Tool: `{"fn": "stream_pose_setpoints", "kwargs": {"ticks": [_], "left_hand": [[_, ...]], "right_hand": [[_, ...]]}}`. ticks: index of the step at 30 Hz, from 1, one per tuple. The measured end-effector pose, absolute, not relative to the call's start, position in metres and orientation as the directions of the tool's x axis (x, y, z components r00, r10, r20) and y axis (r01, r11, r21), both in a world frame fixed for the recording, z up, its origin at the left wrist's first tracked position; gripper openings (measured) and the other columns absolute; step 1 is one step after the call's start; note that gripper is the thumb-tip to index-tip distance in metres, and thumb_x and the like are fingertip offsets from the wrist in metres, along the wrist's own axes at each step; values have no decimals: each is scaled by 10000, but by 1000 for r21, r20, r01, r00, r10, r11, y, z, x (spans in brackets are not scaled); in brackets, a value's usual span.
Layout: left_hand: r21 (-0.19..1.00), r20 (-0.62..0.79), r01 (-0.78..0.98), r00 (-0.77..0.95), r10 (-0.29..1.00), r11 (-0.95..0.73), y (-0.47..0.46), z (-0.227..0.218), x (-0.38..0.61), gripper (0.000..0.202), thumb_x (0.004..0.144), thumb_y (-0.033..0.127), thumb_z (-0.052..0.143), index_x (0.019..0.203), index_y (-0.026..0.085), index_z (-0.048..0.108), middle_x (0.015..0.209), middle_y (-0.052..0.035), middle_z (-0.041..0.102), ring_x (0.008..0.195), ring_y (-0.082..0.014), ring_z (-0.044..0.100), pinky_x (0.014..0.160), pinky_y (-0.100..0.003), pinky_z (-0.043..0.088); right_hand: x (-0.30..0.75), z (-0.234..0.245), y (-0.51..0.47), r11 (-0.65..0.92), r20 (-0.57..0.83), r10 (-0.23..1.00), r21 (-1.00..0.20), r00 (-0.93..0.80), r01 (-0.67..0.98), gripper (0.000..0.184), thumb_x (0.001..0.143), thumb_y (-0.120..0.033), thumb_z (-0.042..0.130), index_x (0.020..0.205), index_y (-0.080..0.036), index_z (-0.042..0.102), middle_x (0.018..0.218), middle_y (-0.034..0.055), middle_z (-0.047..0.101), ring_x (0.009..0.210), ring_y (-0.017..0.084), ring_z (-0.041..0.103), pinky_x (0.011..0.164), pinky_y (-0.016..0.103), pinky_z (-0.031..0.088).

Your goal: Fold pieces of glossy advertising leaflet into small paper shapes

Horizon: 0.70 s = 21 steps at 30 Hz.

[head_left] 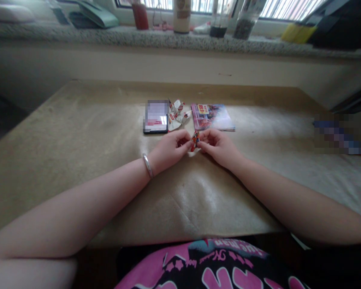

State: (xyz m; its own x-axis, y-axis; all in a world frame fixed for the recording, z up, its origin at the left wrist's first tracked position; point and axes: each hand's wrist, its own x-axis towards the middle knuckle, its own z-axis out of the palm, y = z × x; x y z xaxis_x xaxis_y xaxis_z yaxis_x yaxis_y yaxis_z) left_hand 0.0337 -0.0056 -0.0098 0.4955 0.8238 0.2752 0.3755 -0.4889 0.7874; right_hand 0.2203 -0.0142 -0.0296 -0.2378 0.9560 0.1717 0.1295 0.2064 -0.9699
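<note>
Near the middle of the table, my left hand [170, 149] and my right hand [221, 147] meet over a small folded piece of printed paper [195, 140]. It is red, orange and blue, with a white edge showing underneath. Thumb and fingers of each hand pinch it from opposite sides, covering part of it. A silvery bangle [148, 165] circles my left wrist. Just beyond my hands lie crumpled red-and-white paper pieces [178, 116]. Right of these is a glossy, colourful booklet [213, 117].
A dark-edged phone or tablet [155, 116] lies left of the paper pieces, its screen partly blurred. The table [84, 140] has a shiny beige cover. Bottles and a red container [140, 16] line the speckled windowsill [108, 38]. A blurred bluish object [339, 136] sits at far right.
</note>
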Motion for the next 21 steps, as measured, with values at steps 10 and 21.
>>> {"fn": "stream_pose_setpoints", "kwargs": {"ticks": [10, 21], "left_hand": [[819, 209, 374, 511, 834, -434, -7, -5, 35, 202, 822, 250, 560, 663, 135, 608, 624, 20, 552, 599, -90, 455, 574, -212, 343], [901, 263, 183, 493, 829, -394, -3, -15, 36, 164, 830, 306, 588, 814, 144, 576, 744, -10, 615, 660, -111, 563, 590, -214, 432]], "right_hand": [[218, -28, -17, 235, 201, 950, -964, -238, 127, 216, 725, -339, 708, 758, -212, 536, 706, -19, 631, 646, 126, 591, 591, 265, 446], [215, -27, -19, 229, 191, 943, -966, -271, 117, 231, 707, -279, 705, 757, -219, 488, 640, -50, 577, 569, 106, 538, 532, 249, 393]]}}
